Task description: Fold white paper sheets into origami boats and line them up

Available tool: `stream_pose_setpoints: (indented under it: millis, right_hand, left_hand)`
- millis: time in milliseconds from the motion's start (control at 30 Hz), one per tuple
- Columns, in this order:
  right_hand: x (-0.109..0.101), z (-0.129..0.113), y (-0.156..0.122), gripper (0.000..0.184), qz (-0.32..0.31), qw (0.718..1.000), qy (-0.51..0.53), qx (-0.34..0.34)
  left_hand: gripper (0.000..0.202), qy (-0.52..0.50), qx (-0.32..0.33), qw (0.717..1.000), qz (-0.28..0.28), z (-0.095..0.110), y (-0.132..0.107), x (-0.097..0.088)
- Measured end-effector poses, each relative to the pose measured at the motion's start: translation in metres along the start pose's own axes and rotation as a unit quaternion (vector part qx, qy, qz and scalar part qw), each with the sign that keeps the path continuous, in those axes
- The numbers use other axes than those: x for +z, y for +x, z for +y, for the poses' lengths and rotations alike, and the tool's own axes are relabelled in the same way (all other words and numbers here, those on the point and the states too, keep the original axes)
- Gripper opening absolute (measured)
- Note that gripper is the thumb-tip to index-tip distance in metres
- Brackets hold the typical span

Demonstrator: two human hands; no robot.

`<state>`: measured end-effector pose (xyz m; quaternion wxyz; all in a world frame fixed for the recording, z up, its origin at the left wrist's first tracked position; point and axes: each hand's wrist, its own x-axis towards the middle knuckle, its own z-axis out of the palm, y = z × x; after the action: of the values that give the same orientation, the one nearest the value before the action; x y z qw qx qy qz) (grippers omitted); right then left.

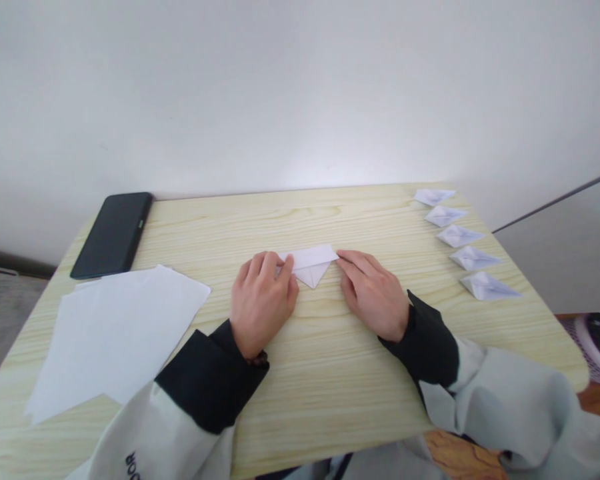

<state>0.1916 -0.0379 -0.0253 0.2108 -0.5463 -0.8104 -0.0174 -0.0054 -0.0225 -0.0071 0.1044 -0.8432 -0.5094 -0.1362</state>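
Note:
A folded white paper [313,257] lies flat in the middle of the table, a straight band across its far side and a triangular point towards me. My left hand [265,293] is closed on the paper's left end, its thumb pressed on the band and its fingertips partly hidden. At the right end, my right hand [373,288] pinches the corner between bent fingers, the thumb tucked below them.
Several folded paper boats [460,236] stand in a row along the table's right edge. To the left lies a stack of white paper sheets [115,333], with a black tablet [113,235] behind it. A white wall [300,93] borders the wooden table [330,387] at the back.

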Motion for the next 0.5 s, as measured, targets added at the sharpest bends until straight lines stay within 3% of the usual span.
stream_pose_setpoints:
  millis: [167, 300, 500]
  right_hand:
    - [0.000, 0.000, 0.012, 0.048, 0.013, 0.999, 0.043, 0.025]
    - [0.002, 0.002, 0.015, 0.035, 0.021, 0.998, 0.057, 0.019]
    - [0.002, 0.004, 0.014, 0.021, 0.037, 0.996, 0.074, 0.017]
  left_hand:
    - [0.025, -0.089, -0.001, 0.996, 0.023, -0.004, 0.001, 0.004]
    - [0.023, -0.153, 0.006, 0.988, 0.034, -0.007, 0.003, 0.007]
    - [0.024, -0.194, -0.039, 0.980, 0.019, -0.010, 0.006, 0.009]
